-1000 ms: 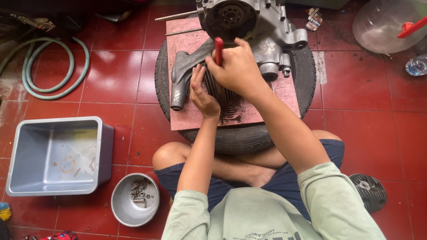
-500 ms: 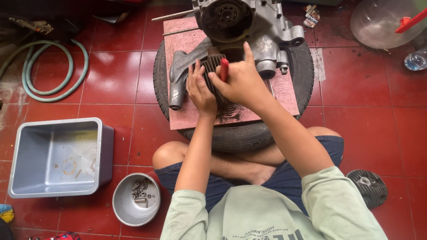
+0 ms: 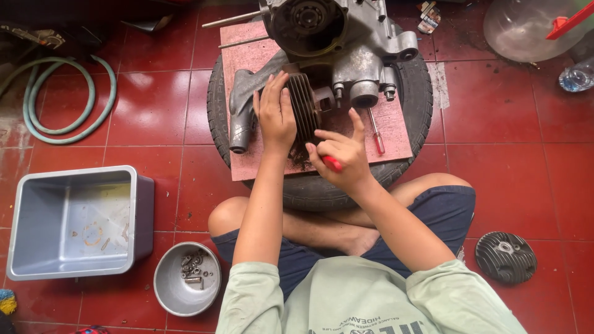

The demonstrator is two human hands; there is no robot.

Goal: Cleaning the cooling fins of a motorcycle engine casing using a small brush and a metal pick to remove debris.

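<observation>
Finned cylinder [image 3: 305, 106] sits on the pink board [image 3: 247, 55] over the tyre [image 3: 322, 188], against the engine case [image 3: 346, 37]. From the head view, my left hand [image 3: 275, 114] lies flat on its fins, fingers together. My right hand [image 3: 340, 154] pinches a red-handled tool [image 3: 332, 163] near it.

Around the finned cylinder [image 3: 304, 111], your room is tight: the engine case [image 3: 346, 37] blocks the far side, the grey pipe [image 3: 244, 111] crowds its left, and a red-handled screwdriver [image 3: 375, 133] lies right. Bare board [image 3: 260, 164] is open just nearer you.
</observation>
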